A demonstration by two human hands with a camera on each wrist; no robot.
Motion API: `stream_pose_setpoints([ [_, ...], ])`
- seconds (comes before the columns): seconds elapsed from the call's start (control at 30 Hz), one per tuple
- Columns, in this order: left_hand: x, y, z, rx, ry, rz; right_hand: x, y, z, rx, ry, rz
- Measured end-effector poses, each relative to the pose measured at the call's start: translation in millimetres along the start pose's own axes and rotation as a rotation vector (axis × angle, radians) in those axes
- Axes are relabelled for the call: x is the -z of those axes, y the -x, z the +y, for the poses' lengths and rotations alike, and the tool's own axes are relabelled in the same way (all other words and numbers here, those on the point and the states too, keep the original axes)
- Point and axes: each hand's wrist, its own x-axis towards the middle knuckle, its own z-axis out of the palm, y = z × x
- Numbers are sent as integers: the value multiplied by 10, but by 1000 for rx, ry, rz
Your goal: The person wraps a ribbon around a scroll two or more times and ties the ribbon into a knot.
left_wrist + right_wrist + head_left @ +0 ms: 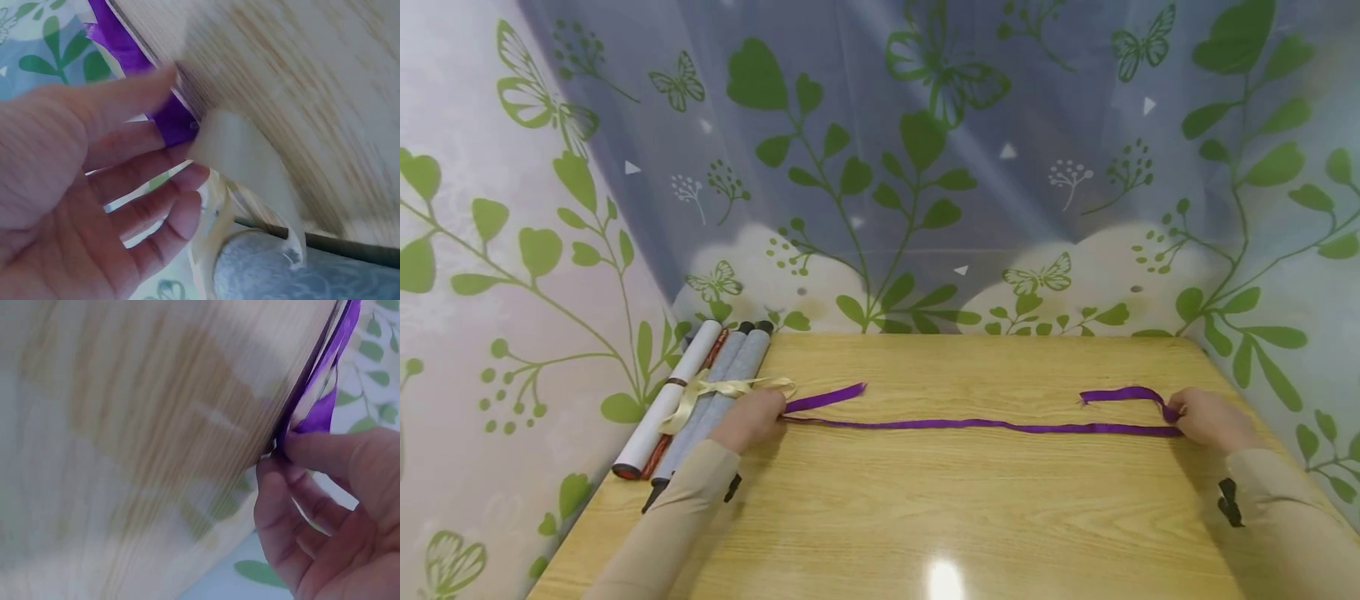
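A long purple ribbon (955,424) stretches across the wooden table, folded back at both ends with short loose tails. At its left fold, my left hand (750,419) touches it. In the left wrist view the ribbon crosses behind the thumb and in front of the index finger; the thumb stands apart from the extended fingers. My right hand (1213,421) pinches the right fold between thumb and fingertips. A cream ribbon (240,150) hangs close to the left fingertips. It is tied around a bundle of rolled scrolls: a white one (658,408), grey ones (752,358) and a reddish one (658,454).
The pale wooden table (955,500) reaches back to a hanging cloth (1037,192) printed with green leaves and butterflies. The scroll bundle lies along the table's left edge. A bright light reflection shows near the front.
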Motion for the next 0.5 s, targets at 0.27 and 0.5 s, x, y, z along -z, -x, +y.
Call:
stream_pose_setpoints([
  [0.27,-28,-15,-114,-41,-36,49,29,77,156,110,-9,42],
  [0.5,-5,-5,-147,-45,-35,32,61,105,229,85,-30,13],
])
